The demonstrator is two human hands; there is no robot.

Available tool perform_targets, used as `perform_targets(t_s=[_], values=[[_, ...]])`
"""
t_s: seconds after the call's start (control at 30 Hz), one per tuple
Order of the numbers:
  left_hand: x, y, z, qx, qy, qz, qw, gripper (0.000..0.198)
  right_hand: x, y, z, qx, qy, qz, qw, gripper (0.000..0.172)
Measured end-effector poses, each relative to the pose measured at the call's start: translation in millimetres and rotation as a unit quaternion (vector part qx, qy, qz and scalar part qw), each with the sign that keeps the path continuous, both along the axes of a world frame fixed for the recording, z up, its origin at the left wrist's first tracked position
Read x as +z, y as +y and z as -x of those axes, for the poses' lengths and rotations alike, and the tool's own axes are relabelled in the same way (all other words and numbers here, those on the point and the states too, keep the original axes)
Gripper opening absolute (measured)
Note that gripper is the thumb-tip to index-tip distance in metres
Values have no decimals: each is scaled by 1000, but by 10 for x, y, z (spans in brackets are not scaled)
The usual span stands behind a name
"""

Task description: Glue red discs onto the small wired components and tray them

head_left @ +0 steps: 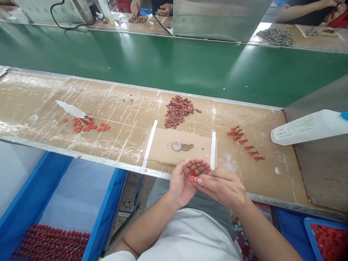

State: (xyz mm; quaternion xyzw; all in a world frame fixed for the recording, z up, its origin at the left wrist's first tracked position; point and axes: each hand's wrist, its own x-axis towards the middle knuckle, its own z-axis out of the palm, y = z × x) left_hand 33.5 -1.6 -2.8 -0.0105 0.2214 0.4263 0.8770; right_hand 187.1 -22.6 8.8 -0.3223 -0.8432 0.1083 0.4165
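My left hand (pixel 181 181) is cupped palm up just off the table's front edge, with an orange-red disc (pixel 193 173) lying in it near the fingers. My right hand (pixel 224 186) pinches a second red disc (pixel 192 178), marked with small dark dots, over that palm. Beyond my hands, a small clear round cap (pixel 176 145) sits on a taped cardboard sheet (pixel 160 145) beside a wet brown patch. Behind the sheet is a heap of small red-and-dark pieces (pixel 179 110). To the right, several red discs with stems (pixel 243 141) stand in a loose row.
Loose red discs (pixel 84 125) lie by a white strip (pixel 70 108) at left. A white bottle (pixel 307 127) lies against the metal panel at right. A green belt (pixel 152 61) runs behind. Blue bins (pixel 106 203) stand below. Other people's hands work across the belt.
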Motion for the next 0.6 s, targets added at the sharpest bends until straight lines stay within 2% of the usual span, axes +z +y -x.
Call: perform_targets(t_s=[0.13, 0.2, 0.27, 0.43, 0.6], values=[[-37, -81, 100, -65, -1, -39, 997, 27, 36, -75, -105, 0, -29, -51, 998, 48], [-62, -135, 138, -75, 17, -66, 995, 26, 13, -85, -137, -2, -23, -72, 997, 50], [-87, -176, 157, -66, 40, -81, 994, 25, -31, -81, -153, -8, -16, -86, 996, 53], [-135, -178, 157, -57, 89, -79, 991, 23, -134, -54, -126, -42, -40, -62, 996, 57], [-166, -110, 192, 1, 110, -70, 991, 19, -127, 35, -36, -40, -65, -43, 996, 57]])
